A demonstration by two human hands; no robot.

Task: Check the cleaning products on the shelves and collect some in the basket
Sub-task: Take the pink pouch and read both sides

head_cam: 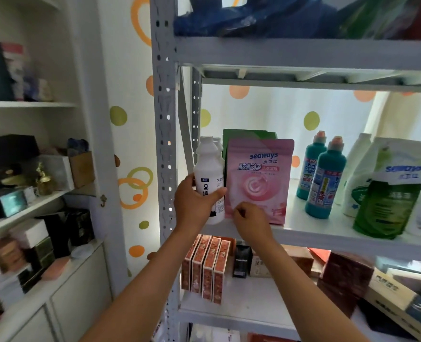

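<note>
White bottle (208, 169) with dark lettering, gripped in left-hand fingers (192, 180). Pink pouch (258, 178), white swirl motif, just above right-hand fingers (239, 213). Green pouch (249, 134) behind. Teal bottles (324, 178), orange caps, further right.

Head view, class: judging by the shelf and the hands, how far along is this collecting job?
Done: nothing visibly collected; no basket shows in this view. In hand: the left hand grips the white bottle on the middle shelf, while the right hand pinches the lower edge of the pink pouch. Left: the teal bottles and green pouch stand untouched, and anything chosen has yet to reach a basket.
</note>
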